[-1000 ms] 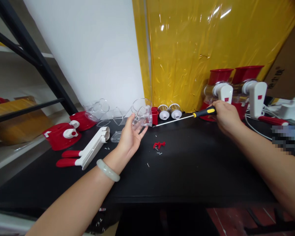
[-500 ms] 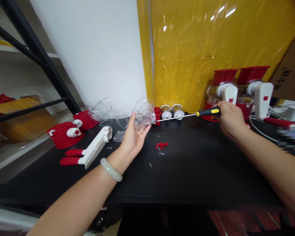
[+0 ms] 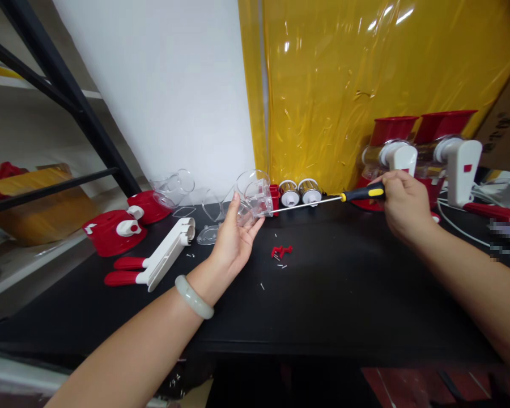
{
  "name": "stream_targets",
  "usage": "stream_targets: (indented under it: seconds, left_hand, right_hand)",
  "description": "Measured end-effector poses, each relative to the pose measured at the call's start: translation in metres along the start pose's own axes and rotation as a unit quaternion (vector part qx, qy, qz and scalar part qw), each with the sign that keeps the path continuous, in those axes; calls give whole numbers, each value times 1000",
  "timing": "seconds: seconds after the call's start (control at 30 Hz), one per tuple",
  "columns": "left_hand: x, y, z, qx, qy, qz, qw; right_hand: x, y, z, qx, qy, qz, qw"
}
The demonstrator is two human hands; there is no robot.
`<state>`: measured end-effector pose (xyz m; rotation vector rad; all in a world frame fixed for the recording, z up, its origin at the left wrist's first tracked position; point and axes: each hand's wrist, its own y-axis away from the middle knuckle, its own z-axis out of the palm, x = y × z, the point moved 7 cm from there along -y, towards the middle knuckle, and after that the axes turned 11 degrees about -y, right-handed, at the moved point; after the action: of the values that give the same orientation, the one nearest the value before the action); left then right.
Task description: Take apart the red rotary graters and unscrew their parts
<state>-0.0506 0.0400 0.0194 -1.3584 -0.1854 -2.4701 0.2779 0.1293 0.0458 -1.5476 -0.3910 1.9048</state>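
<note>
Worktop [image 3: 344,317], black: one.
Assembled machines [image 3: 457,164], red hoppers and white cranks: two, side by side at the back right corner.
Red bases [image 3: 114,235], white fittings: two, toward the back left corner, one behind the other.
Crank handles [image 3: 168,252], white with red grips: two, lying together near the left edge.
Screwdriver [image 3: 359,193], black and yellow: one, its handle grasped in the right hand [image 3: 406,207], shaft pointing left across the back edge, tip at the right end of the clear housing.
Clear housing [image 3: 259,195]: one, gripped by the left hand [image 3: 233,243] near the middle of the back edge; other transparent pieces [image 3: 185,181] stand to its left, number uncertain.
Metal drums [image 3: 310,191], white-ended: two, adjacent, at the back edge.
Small red parts [image 3: 281,251]: one cluster, mid-worktop; exact count cannot be told.
Loose screws [image 3: 262,286]: several, scattered about that cluster; two more beside the crank handles.
</note>
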Motion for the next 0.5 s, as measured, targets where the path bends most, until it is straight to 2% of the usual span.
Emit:
stream_targets:
  seconds: [0.13,0.3,0.4,0.5]
  left_hand:
    - [0,0,-1,5,2,-2,1000]
    - [2,-1,-2,8,-1,4,1000]
    - [2,-1,-4,22,3,3,1000]
    - [2,-3,-6,31,6,1,999]
  right_hand:
    - [2,2,2,0,-2,26,1000]
    - [9,4,12,-19,-102,99,990]
    - [11,4,17,-59,-127,127,982]
    - [13,5,18,-109,-68,148,981]
